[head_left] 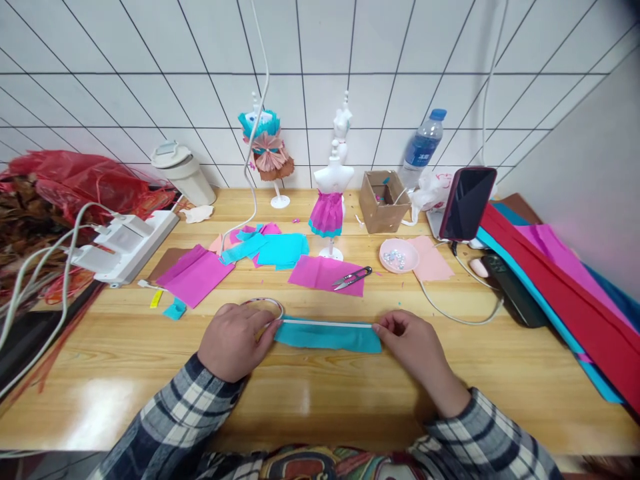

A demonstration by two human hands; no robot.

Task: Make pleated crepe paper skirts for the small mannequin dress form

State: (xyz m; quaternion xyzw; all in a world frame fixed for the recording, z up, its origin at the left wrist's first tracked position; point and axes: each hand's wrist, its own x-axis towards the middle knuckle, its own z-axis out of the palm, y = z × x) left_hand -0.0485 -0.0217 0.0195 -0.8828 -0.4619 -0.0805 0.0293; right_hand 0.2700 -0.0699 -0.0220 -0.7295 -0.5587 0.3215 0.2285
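Observation:
A teal strip [327, 340], thin like crepe paper or cloth, lies on the table in front of me. Along its upper edge runs a narrow white tape [325, 323]. My left hand [235, 341] is closed at the tape's left end, thumb and fingers pinching it. A thin round loop [267, 301], apparently the tape's roll, pokes out beyond those fingers, partly hidden. At the other end, my right hand [411, 340] pinches the tape between thumb and forefinger, at the strip's right corner.
Thread snips [353, 278] lie on a magenta piece [305, 272]. Behind stand a skirted mannequin [329, 207], a dressed one [270, 150] and a cardboard box [384, 207]. A pink bead dish [399, 256], phone [469, 203] and power strip [135, 247] flank the work area.

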